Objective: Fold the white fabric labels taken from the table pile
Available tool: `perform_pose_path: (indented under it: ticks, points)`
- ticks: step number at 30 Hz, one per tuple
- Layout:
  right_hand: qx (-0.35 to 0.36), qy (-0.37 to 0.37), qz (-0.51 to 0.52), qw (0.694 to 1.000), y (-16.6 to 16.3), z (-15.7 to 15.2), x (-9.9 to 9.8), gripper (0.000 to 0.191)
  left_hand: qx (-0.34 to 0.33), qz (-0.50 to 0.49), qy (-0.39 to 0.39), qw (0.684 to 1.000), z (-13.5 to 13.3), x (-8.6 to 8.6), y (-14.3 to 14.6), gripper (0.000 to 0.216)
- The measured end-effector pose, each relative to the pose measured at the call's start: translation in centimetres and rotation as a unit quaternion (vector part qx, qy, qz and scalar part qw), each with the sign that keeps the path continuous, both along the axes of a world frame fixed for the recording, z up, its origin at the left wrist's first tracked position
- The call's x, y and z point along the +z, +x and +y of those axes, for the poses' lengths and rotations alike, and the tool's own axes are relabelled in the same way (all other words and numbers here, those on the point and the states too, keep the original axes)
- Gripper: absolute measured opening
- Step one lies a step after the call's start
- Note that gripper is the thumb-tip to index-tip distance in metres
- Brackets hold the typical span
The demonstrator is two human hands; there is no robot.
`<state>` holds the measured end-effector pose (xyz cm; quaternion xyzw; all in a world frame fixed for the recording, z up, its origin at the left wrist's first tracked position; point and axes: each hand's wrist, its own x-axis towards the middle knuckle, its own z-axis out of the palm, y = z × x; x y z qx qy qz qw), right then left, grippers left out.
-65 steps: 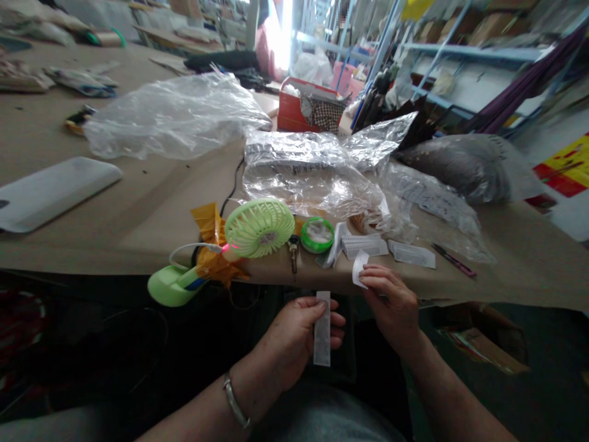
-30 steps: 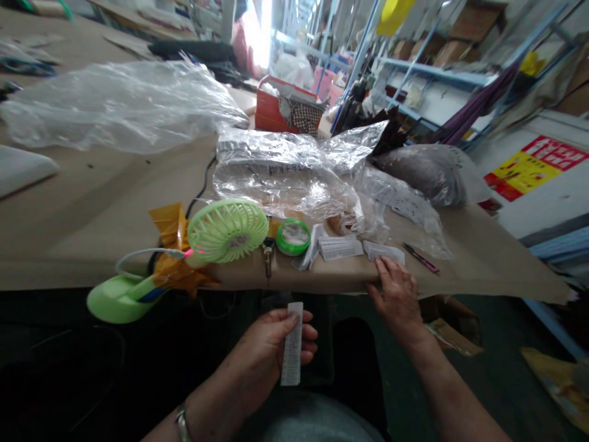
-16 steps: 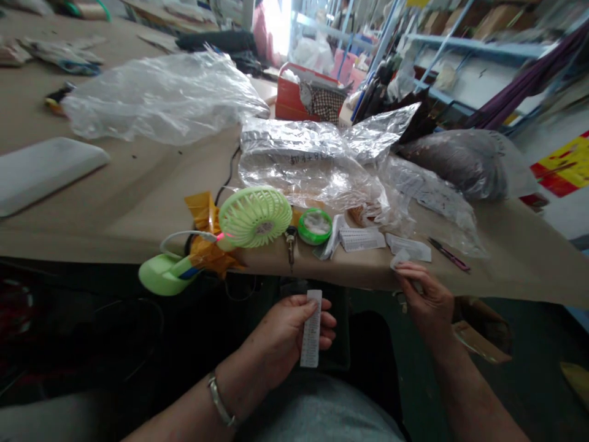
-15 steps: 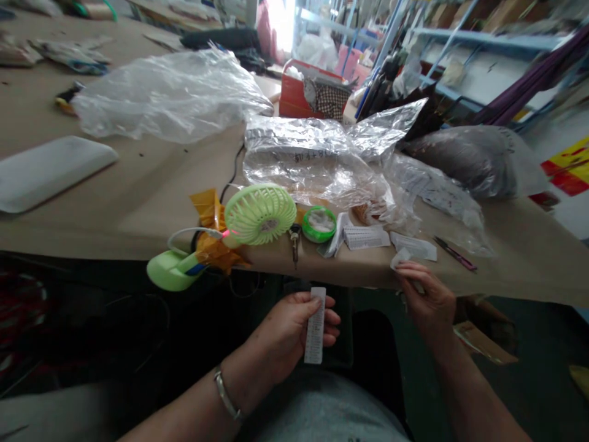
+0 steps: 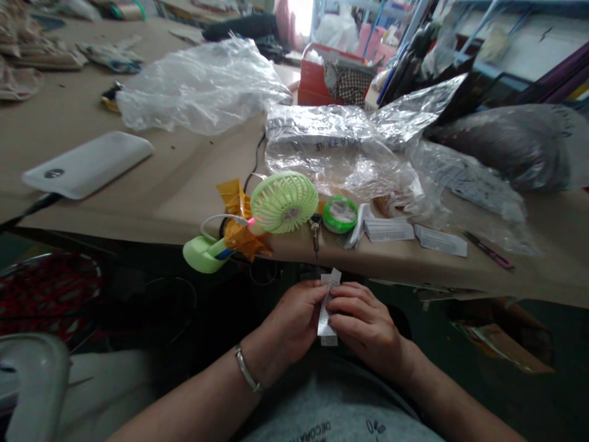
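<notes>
Head view, down at my lap: both hands meet just under the table edge. Between them stands a small white paper strip, upright, its top end poking out above my fingertips. My left hand pinches its left edge, thumb and fingers closed on it. My right hand closes on its right edge, knuckles up, so the lower half is mostly hidden. A bracelet sits on my left wrist.

Just beyond the grip, at the near rim of the table, lies a key. A green fan is to its left and a green tape roll to its right. Further right of the grip lie label stacks, then a pen. Behind these are crumpled clear bags, and far off to the left is a flat white pack.

The strip looks thin and limp to me. If my hands pull apart unevenly it could tear or crease, and a loose pinch would let it drop into the dark under the table. The fan's air might flutter the free top end, though I cannot tell whether it is running.
</notes>
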<state>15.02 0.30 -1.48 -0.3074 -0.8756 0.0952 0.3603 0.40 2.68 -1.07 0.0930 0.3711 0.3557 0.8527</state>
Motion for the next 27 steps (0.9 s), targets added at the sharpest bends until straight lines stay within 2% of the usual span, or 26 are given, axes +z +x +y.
perform_pose_path:
  ticks: [4, 11, 17, 20, 22, 24, 27]
  points:
    - [0.033, -0.022, -0.034, 0.999, 0.5, 0.2, 0.1, 0.016, 0.022, -0.001, -0.022, 1.0, 0.1, 0.0, -0.2, 0.004]
    - [0.049, -0.025, -0.062, 0.997, 0.8, 0.3, -0.3, 0.015, 0.011, -0.026, -0.027, 0.999, 0.1, -0.1, -0.3, 0.01]
    - [0.053, -0.038, -0.063, 0.996, 0.8, 0.2, -0.4, 0.015, 0.012, -0.049, 0.018, 0.999, -0.3, -0.7, -0.1, 0.003]
    - [0.057, -0.051, -0.031, 0.997, 0.9, 0.0, -0.4, 0.016, 0.012, -0.041, 0.015, 0.999, -0.3, -0.8, -0.2, 0.005]
    - [0.036, -0.084, 0.017, 0.996, 1.1, -0.2, -0.3, 0.024, -0.001, -0.025, 0.01, 1.0, -0.3, -0.6, -0.3, 0.006]
    - [-0.031, -0.136, 0.087, 0.986, 1.4, -0.3, -0.2, 0.027, -0.033, 0.001, 0.009, 0.999, -0.4, -0.1, -0.6, 0.009]
    - [-0.146, -0.273, 0.174, 0.935, 1.4, 0.0, 0.0, 0.021, -0.086, 0.037, 0.022, 0.995, -0.6, 0.5, -0.8, 0.016]
